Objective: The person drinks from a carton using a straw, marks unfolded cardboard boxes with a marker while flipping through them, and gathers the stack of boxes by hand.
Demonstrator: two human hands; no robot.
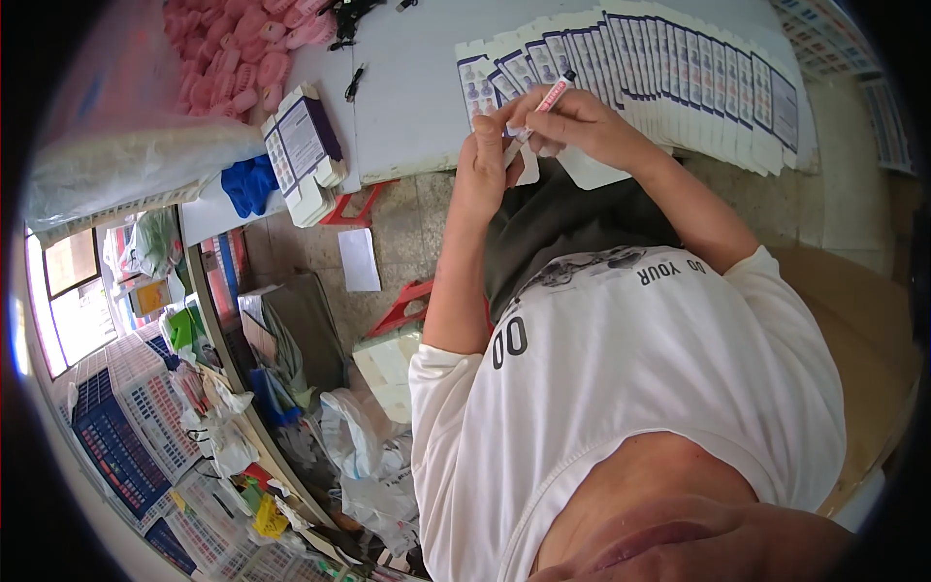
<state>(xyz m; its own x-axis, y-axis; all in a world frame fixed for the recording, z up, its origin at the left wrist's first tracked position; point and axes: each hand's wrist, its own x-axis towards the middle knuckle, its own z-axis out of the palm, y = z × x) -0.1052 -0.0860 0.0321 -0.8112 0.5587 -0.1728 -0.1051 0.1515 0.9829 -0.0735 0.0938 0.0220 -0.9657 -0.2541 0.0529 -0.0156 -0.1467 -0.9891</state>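
Observation:
My right hand (pixel 587 126) is closed around a white marker pen (pixel 551 101) with red print. The pen is tilted, its dark end pointing up and away from me. At its lower end my left hand (pixel 482 163) is closed with the thumb up, close against the right fingers. What the left fingers hold is hidden. A white piece with a rounded edge (pixel 529 167) shows just beside the left fingers. Behind both hands, a fanned row of flat printed white-and-purple cartons (pixel 679 73) overlaps along the table's near edge.
A stack of similar cartons (pixel 303 155) stands at the table's left corner, near blue cloth (pixel 248 184). Pink plastic parts (pixel 238 58) are heaped at the back left. A short black cable (pixel 356 82) lies on the table (pixel 407 97). Red stool parts (pixel 361 206) stand below.

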